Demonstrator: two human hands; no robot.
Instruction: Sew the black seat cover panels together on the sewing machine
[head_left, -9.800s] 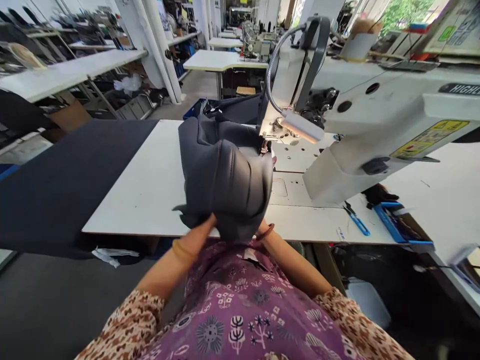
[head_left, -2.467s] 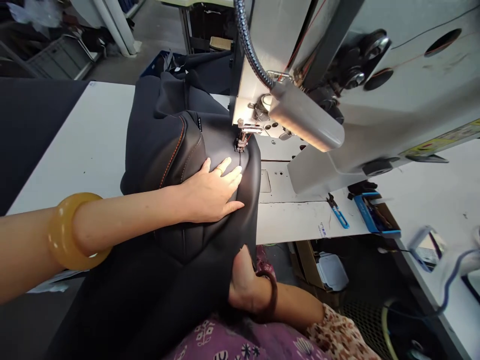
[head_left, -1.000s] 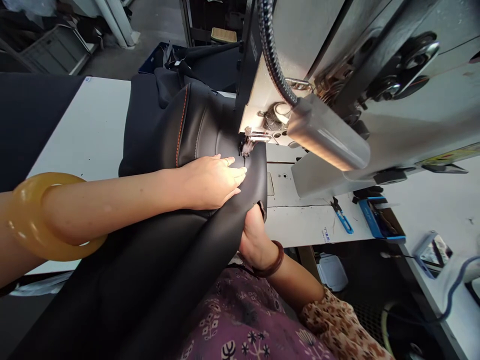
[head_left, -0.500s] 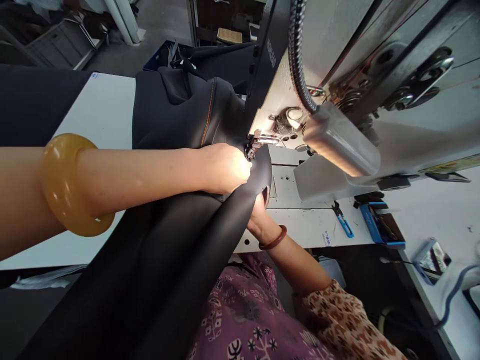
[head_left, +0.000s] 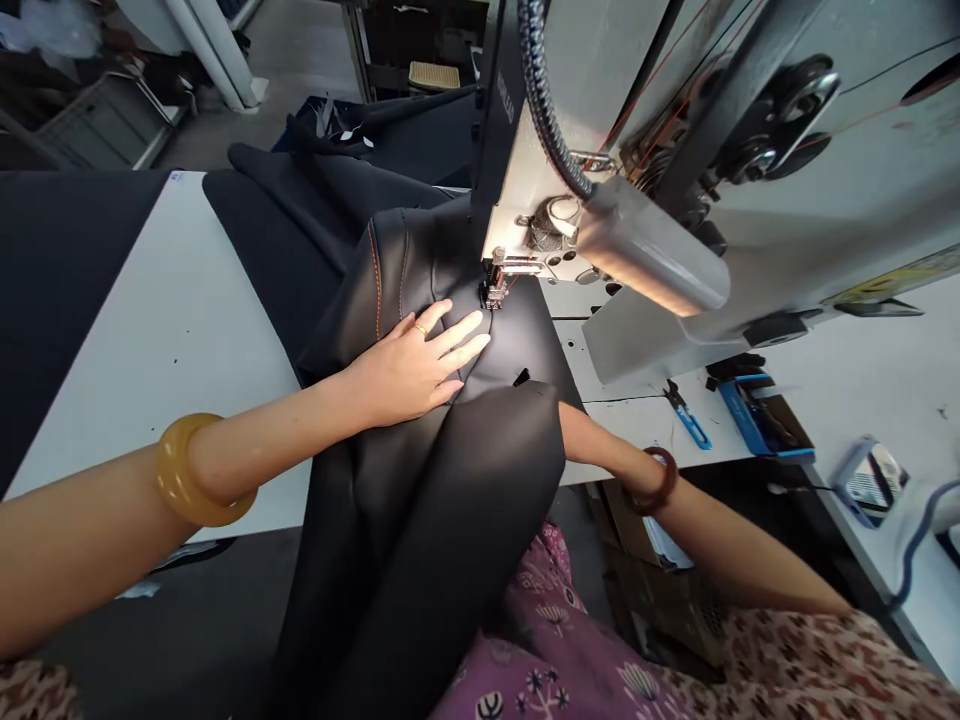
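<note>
My left hand (head_left: 420,365) lies flat on a large piece of black leather-like material (head_left: 480,450), its fingers spread just short of the presser foot (head_left: 493,292) of the sewing machine (head_left: 637,150). A line of orange stitching (head_left: 376,285) runs along the material left of that hand. The material passes beneath the foot, under the lit lamp (head_left: 652,245). My right forearm (head_left: 607,445) reaches in from the right. A raised fold covers my right hand, so its fingers are hidden.
Blue-handled snips (head_left: 688,415) and a blue box (head_left: 761,420) with small tools lie to the right on the white table (head_left: 180,320). More dark material (head_left: 67,240) covers the table's left side. A grey crate (head_left: 105,125) stands on the floor at the back left.
My left hand has gone from curled by the presser foot to spread flat, slightly lower and left. My right hand has slipped under the material, whose front part is now raised in a fold.
</note>
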